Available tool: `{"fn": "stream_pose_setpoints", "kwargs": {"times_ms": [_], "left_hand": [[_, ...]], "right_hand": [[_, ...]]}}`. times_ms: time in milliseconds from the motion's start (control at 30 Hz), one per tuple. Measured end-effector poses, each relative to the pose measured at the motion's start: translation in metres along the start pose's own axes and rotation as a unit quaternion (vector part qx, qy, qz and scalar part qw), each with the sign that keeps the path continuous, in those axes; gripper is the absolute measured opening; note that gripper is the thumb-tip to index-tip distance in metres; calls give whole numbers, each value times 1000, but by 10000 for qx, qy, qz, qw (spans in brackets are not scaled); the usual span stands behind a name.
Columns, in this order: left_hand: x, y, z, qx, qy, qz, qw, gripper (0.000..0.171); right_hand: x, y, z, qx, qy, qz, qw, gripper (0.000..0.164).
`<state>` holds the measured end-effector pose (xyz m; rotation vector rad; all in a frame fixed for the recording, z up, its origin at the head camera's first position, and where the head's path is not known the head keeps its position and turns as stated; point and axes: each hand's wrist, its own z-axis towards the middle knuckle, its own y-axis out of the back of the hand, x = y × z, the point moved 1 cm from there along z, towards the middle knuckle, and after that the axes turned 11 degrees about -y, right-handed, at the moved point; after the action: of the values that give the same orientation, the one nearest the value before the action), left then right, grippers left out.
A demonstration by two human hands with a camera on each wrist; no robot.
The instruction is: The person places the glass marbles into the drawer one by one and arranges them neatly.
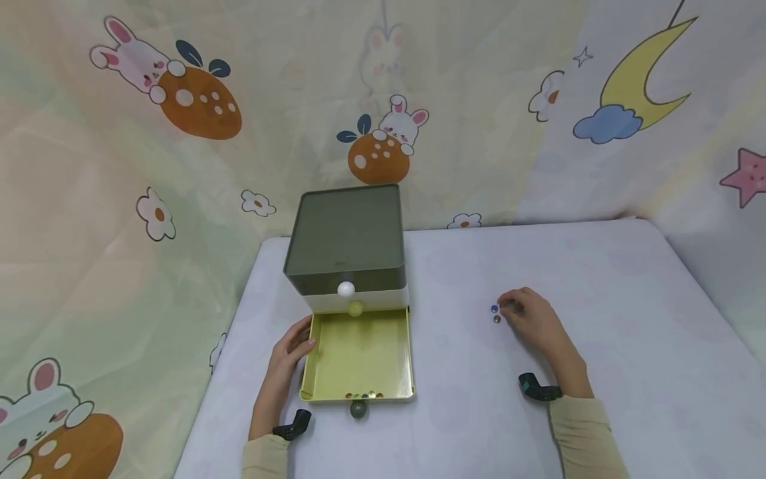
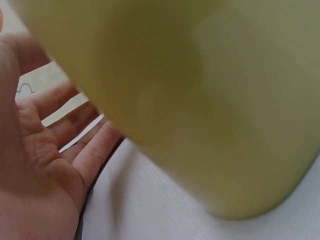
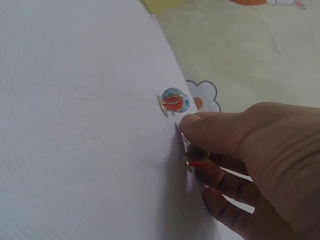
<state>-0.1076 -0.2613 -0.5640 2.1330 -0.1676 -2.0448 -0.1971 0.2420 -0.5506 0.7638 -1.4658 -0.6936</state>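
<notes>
A pale green drawer (image 1: 362, 352) stands pulled out from a small cabinet (image 1: 347, 233) with a dark green top. Several small marbles (image 1: 365, 395) lie along its front wall. My left hand (image 1: 287, 356) touches the drawer's left side with relaxed fingers; in the left wrist view the drawer (image 2: 200, 100) hides the fingertips. At the right, my right hand (image 1: 534, 322) is down at the tabletop, thumb and fingers about a red and dark green marble (image 3: 196, 157). Beside it on the table lie a blue marble (image 1: 494, 309) and a reddish marble (image 1: 497, 319).
The white-covered table (image 1: 461, 399) spreads around the cabinet. Two closed drawers above carry a white knob (image 1: 346, 289) and a yellow-green knob (image 1: 356, 308). The pulled-out drawer's dark knob (image 1: 358, 409) juts forward. A printed cloth (image 1: 479, 133) hangs behind.
</notes>
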Motion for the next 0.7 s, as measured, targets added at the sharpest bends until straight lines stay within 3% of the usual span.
{"fn": "stream_pose_setpoints", "kwargs": {"times_ms": [267,533,700], "left_hand": [[2,1,1,35,24,-4,10000,56],[2,1,1,33,-28,9,10000,56],[2,1,1,3,-15,19,10000,57]], "right_hand": [[1,-3,-2,-341,13,142,9993,20],[1,-6,-3,-1110,195,1170,9867,24],[4,-5,-2,-1211,453,1668,9775,26]]}}
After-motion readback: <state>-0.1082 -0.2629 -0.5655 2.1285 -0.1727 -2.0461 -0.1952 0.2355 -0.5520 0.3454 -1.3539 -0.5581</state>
